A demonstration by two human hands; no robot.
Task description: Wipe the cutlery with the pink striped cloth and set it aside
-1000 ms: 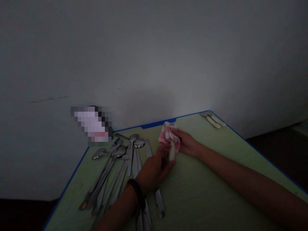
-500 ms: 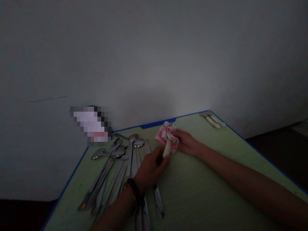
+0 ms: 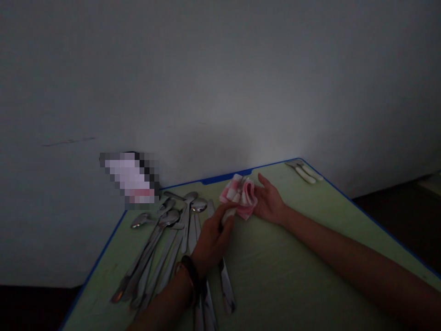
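My left hand [image 3: 213, 234], with a dark band at its wrist, is closed around the pale handle of a fork [image 3: 228, 214]. The fork's metal tines show dimly past a pink-and-white cloth [image 3: 248, 196] that lies bunched around its neck. My right hand [image 3: 270, 202] supports the cloth on its fingers, which are mostly hidden by the folds. Its thumb is raised away from the cloth. Beneath and left of my left hand lie several metal spoons [image 3: 171, 217] and table knives [image 3: 225, 285], partly covered by that forearm.
Two white-handled forks [image 3: 303, 173] lie at the far right corner of the green table [image 3: 292, 276], which has a blue edge. A blurred-out phone-like object [image 3: 127, 177] leans at the far left corner. A grey wall [image 3: 220, 82] rises right behind the table.
My right thumb has lifted off the cloth, and that hand has opened out. My left hand has drawn the fork slightly left and tipped its handle lower. The cloth has loosened.
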